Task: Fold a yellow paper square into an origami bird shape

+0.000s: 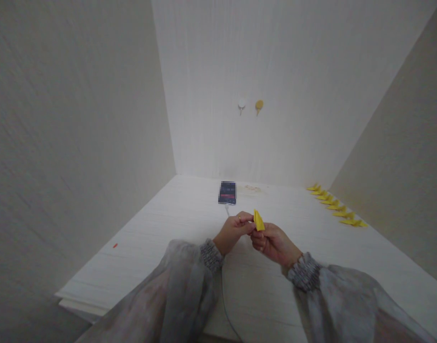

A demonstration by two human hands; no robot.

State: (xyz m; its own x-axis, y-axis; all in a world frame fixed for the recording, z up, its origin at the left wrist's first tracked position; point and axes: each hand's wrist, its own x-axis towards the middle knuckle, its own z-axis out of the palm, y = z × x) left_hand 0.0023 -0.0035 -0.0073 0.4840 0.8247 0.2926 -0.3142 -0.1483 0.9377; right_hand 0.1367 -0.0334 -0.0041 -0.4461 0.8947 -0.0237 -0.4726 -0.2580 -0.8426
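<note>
A small folded yellow paper piece [259, 221] is pinched between both my hands above the white table [161, 228]. My left hand [233, 232] grips its left side with closed fingers; a ring shows on one finger. My right hand [272, 243] holds it from below and the right, fingers curled. Both wrists wear loose grey sleeves with gathered cuffs.
A phone [227, 192] with a lit screen lies beyond my hands, its cable running toward me. A row of several folded yellow paper pieces [335, 205] lines the table's right edge by the wall. Two small hooks [250, 105] sit on the back wall. A tiny red speck [115, 246] lies left.
</note>
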